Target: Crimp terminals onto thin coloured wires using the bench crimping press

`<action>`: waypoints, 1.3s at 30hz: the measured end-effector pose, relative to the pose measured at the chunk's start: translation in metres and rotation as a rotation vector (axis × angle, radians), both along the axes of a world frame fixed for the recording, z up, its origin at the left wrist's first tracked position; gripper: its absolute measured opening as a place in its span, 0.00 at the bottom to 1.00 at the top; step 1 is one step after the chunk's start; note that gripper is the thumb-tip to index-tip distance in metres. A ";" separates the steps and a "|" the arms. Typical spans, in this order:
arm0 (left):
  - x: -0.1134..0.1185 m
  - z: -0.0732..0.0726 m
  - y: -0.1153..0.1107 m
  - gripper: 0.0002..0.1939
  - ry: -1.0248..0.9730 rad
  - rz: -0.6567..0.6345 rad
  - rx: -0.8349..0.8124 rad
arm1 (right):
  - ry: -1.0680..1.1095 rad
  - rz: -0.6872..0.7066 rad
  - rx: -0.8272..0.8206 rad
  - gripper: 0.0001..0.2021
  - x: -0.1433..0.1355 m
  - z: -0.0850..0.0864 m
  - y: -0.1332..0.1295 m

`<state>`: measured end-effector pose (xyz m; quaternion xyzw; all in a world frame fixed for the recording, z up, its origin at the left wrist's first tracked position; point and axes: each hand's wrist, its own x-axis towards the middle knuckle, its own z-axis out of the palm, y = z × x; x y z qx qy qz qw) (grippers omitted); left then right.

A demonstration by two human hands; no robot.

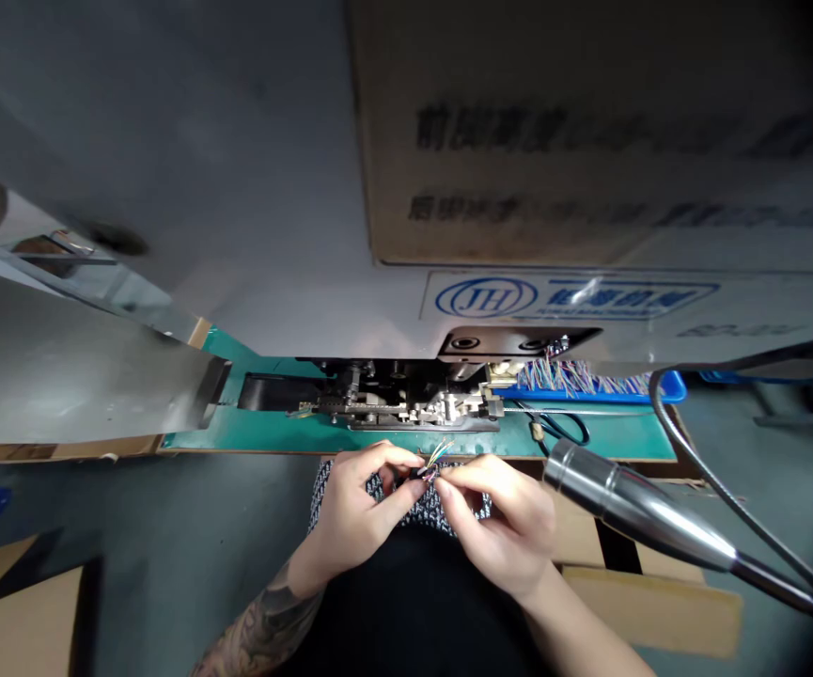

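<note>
Between my hands, just in front of the green table edge, is a small bundle of thin coloured wires [438, 454] fanning upward from a dark piece. My left hand [367, 498] pinches the dark base of the bundle between thumb and forefinger. From the other side, my right hand [501, 512] has its thumb and forefinger closed on the wires' lower part. The fingertips of both hands nearly meet. Beyond them, the metal mechanism [413, 410] of a machine sits on the green tabletop [257, 430].
The large machine housing [272, 188] hangs over the table. A blue tray [672, 386] holding many coloured wires stands behind, to the right. A metal lamp-like cylinder [638, 503] juts in at the right, near a black cable [575, 428]. Cardboard boxes [25, 621] lie below.
</note>
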<state>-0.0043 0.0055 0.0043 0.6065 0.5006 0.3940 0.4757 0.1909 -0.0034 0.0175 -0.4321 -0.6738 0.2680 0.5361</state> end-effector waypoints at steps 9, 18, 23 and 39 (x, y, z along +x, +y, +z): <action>-0.005 0.003 0.000 0.06 -0.195 -0.185 -0.182 | 0.216 0.159 -0.590 0.07 0.015 -0.009 0.017; 0.000 -0.004 0.004 0.08 -0.575 -0.263 -0.548 | 0.240 0.132 -0.577 0.05 0.010 -0.012 0.024; 0.001 -0.009 0.006 0.10 -0.635 -0.207 -0.561 | 0.095 -0.027 -0.242 0.04 0.011 -0.010 0.007; 0.006 0.005 0.005 0.08 -0.431 -0.126 -0.549 | -0.145 0.092 -0.132 0.07 0.009 -0.002 0.008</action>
